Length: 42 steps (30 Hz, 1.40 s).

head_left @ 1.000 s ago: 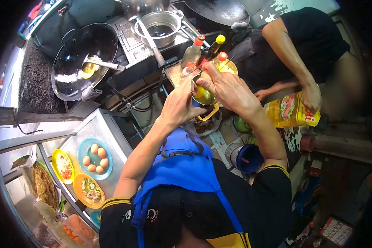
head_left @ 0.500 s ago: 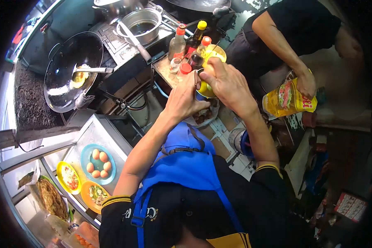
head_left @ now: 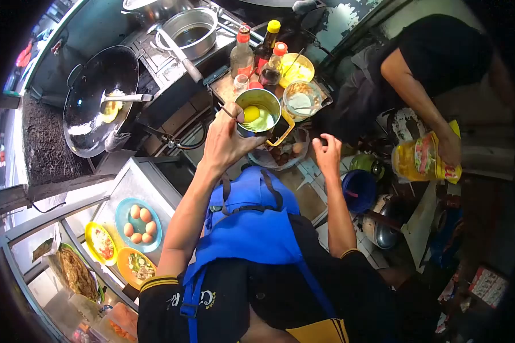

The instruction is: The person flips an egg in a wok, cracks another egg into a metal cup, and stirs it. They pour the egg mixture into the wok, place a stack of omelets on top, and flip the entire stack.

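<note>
My left hand (head_left: 223, 137) grips a mug (head_left: 273, 104) with a yellowish handle. A raw egg yolk (head_left: 250, 113) lies inside it with clear egg white around. A thin dark utensil handle (head_left: 228, 111) shows by my left fingers; its other end is hidden. My right hand (head_left: 328, 155) is to the right of the mug, fingers bent and apart, with nothing visible in them. Below the mug, a plastic bag (head_left: 277, 159) holds an egg and what look like shells. Behind stand sauce bottles (head_left: 269, 44) and a clear tub (head_left: 301, 102) with a spoon.
A wok (head_left: 88, 134) with a ladle and egg sits left, near a pot (head_left: 203, 48) of dark liquid. Eggs lie on a blue plate (head_left: 120, 214) beside two food plates. At right, another person's hand (head_left: 450, 150) holds a cooking oil pouch (head_left: 419, 157).
My hands, together over the mug before, have parted. My right hand has moved down and right, and the mug's inside now shows the yolk. The other person's oil pouch has shifted right.
</note>
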### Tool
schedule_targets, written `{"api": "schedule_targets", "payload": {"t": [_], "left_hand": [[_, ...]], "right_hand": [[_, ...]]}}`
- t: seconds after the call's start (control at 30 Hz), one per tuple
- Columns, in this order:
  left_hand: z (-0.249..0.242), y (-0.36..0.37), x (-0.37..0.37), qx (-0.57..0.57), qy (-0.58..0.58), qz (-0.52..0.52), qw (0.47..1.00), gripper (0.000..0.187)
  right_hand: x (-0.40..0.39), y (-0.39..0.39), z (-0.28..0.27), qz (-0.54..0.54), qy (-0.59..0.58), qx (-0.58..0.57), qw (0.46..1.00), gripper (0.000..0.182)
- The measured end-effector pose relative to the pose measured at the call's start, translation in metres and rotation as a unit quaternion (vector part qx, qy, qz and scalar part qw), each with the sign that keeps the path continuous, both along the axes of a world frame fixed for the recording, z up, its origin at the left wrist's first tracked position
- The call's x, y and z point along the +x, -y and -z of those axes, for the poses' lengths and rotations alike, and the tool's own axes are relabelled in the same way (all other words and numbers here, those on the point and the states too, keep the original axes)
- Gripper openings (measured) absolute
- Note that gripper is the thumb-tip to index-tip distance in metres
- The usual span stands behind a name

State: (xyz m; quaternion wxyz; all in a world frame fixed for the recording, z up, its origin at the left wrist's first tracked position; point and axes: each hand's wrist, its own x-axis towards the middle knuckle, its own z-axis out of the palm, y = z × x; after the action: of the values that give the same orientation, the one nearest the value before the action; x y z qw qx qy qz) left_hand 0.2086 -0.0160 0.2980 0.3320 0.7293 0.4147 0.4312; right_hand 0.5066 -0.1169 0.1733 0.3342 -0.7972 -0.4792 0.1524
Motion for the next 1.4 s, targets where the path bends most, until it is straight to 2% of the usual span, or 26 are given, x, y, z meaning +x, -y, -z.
{"api": "schedule_targets", "payload": {"t": [0.03,0.07,0.1,0.17,0.23,0.27,0.3,0.37,0.4,0.43,0.5,0.53,0.57,0.63,0.67,0.7,0.8,0.83,0.9,1.07,1.13,1.17,1.23,1.3,1.33,1.4], "left_hand": [[0.001,0.001,-0.002,-0.003,-0.003,0.0,1.0,0.057],[0.003,0.002,-0.002,-0.009,-0.019,0.001,1.0,0.056],[0.004,0.001,-0.001,-0.012,-0.033,0.003,0.999,0.056],[0.009,0.001,0.004,0.02,-0.025,0.004,0.999,0.055],[0.015,0.004,0.001,0.027,-0.034,0.017,0.999,0.053],[0.019,0.005,-0.001,0.023,-0.039,0.019,0.999,0.053],[0.021,0.006,-0.001,0.017,-0.045,0.019,0.999,0.054],[0.032,0.01,-0.002,0.069,-0.02,0.003,0.997,0.054],[0.037,0.011,-0.005,0.079,-0.026,0.002,0.997,0.054],[0.041,0.013,-0.007,0.089,-0.032,0.001,0.995,0.054],[0.044,0.016,-0.005,0.074,-0.044,-0.008,0.996,0.056],[0.046,0.017,-0.005,0.059,-0.044,-0.005,0.997,0.056],[0.047,0.018,-0.005,0.045,-0.044,-0.001,0.998,0.056],[0.042,0.019,-0.002,0.036,-0.066,-0.004,0.997,0.056],[0.039,0.019,0.0,0.025,-0.087,-0.012,0.996,0.056],[0.036,0.019,0.001,0.029,-0.088,-0.009,0.996,0.056],[0.028,0.018,0.009,0.018,-0.04,-0.012,0.999,0.056],[0.033,0.017,0.009,0.019,-0.04,-0.013,0.999,0.056],[0.045,0.016,0.009,0.03,-0.076,-0.029,0.996,0.056],[0.045,0.011,0.019,-0.002,-0.093,-0.033,0.995,0.053],[0.041,0.009,0.027,-0.018,-0.098,-0.034,0.994,0.051],[0.04,0.008,0.03,-0.032,-0.104,-0.037,0.993,0.05],[0.049,0.005,0.035,-0.046,-0.093,-0.044,0.994,0.049],[0.047,0.001,0.041,-0.006,-0.154,-0.036,0.987,0.054],[0.047,-0.001,0.043,-0.033,-0.16,-0.031,0.986,0.048],[0.045,-0.005,0.05,-0.052,-0.177,-0.027,0.982,0.048]], "right_hand": [[-0.003,0.0,-0.018,0.007,-0.047,-0.027,0.999,0.026],[-0.001,-0.005,-0.023,-0.009,-0.031,0.017,0.999,0.016],[0.012,-0.015,-0.018,-0.057,0.054,0.082,0.994,0.015],[0.02,-0.039,-0.026,-0.055,0.059,0.109,0.991,0.021],[0.013,-0.059,-0.039,0.009,-0.055,0.068,0.996,0.032],[0.017,-0.067,-0.034,0.013,-0.08,0.057,0.995,0.042],[0.02,-0.074,-0.026,0.011,-0.076,0.055,0.996,0.041],[0.02,-0.087,-0.029,-0.045,-0.021,0.022,0.999,0.033],[0.024,-0.096,-0.012,-0.102,0.059,0.122,0.986,0.022],[0.018,-0.102,-0.018,-0.115,0.114,0.132,0.978,0.015],[0.009,-0.12,-0.029,-0.212,0.23,0.089,0.946,0.013],[0.008,-0.131,-0.032,-0.251,0.311,-0.002,0.917,0.01],[0.005,-0.143,-0.025,-0.247,0.31,0.0,0.918,0.01],[-0.002,-0.166,-0.012,-0.277,0.468,-0.255,0.799,0.012],[-0.004,-0.175,-0.012,-0.315,0.462,-0.286,0.778,0.016],[-0.004,-0.176,-0.014,-0.311,0.461,-0.284,0.781,0.016],[-0.004,-0.17,-0.009,-0.278,0.392,-0.162,0.862,0.016],[-0.002,-0.17,-0.002,-0.279,0.392,-0.16,0.862,0.016],[0.001,-0.17,0.007,-0.297,0.434,-0.055,0.849,0.012],[0.014,-0.158,-0.012,-0.314,0.331,-0.088,0.885,0.009],[0.027,-0.147,-0.022,-0.305,0.243,-0.036,0.92,0.012],[0.031,-0.141,-0.029,-0.305,0.243,-0.036,0.92,0.012],[0.037,-0.13,-0.053,-0.257,0.21,-0.066,0.941,0.013],[0.044,-0.12,-0.067,-0.239,0.183,-0.053,0.952,0.017],[0.045,-0.115,-0.078,-0.223,0.152,-0.043,0.962,0.017],[0.044,-0.105,-0.106,-0.213,0.117,-0.025,0.97,0.018]]}}
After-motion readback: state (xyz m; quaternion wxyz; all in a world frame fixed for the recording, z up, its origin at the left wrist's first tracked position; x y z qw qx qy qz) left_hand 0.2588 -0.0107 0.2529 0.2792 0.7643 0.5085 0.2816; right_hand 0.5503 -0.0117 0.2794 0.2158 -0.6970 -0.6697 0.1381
